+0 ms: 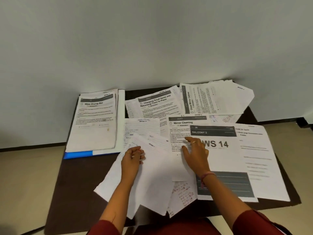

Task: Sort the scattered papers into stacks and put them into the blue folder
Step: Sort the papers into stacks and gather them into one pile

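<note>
one stack, topped by a "wipe drying mat" sheet, is already laid on the blue folder at the left of the tabletop. the remaining papers are seen still scattered across the middle and right. a loose white sheet is pinched by the left hand; the right hand is rested, fingers spread, on the "mirror cleaning" page. most of the sorting is judged undone.
</note>
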Motion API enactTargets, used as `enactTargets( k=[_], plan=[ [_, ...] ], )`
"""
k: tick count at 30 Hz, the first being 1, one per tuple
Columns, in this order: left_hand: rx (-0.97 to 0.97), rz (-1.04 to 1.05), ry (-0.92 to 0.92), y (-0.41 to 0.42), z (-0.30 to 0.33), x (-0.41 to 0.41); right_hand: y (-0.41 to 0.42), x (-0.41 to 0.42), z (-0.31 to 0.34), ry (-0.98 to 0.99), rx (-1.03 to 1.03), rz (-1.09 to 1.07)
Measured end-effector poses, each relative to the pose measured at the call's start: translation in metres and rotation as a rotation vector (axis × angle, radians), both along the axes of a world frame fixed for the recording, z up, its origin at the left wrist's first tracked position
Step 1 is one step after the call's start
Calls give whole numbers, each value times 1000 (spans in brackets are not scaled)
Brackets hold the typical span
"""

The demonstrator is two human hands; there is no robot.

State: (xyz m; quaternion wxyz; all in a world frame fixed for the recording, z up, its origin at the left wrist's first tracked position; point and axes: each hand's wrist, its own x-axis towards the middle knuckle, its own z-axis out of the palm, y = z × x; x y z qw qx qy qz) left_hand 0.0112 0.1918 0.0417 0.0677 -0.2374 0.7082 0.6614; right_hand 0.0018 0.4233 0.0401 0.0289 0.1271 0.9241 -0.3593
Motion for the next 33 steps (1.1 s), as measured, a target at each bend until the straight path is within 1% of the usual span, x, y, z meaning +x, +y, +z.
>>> enactTargets(
  k=[3,6,12,16,20,24,28,33],
  plan=[
    [-86,45,40,-49,6,-8,-49,-14,-1,-3,-92,38],
    [-208,100,37,-103,8,-21,-95,-31,-2,17,-205,88],
    [-418,168,20,-193,2,-45,-180,-63,-2,-21,-302,129],
    [-461,171,-46,-231,-2,-53,-220,-84,-5,-61,-284,158],
    [-522,124,-119,-248,-10,-62,-243,-95,-12,-143,-240,213],
    [-543,77,-183,-260,-20,-73,-258,-95,-21,-183,-198,245],
    [-524,51,-242,-270,-29,-86,-270,-99,-29,-201,-182,201],
    [-530,-7,-248,-281,-42,-92,-277,-103,-34,-207,-166,165]
  ],
)
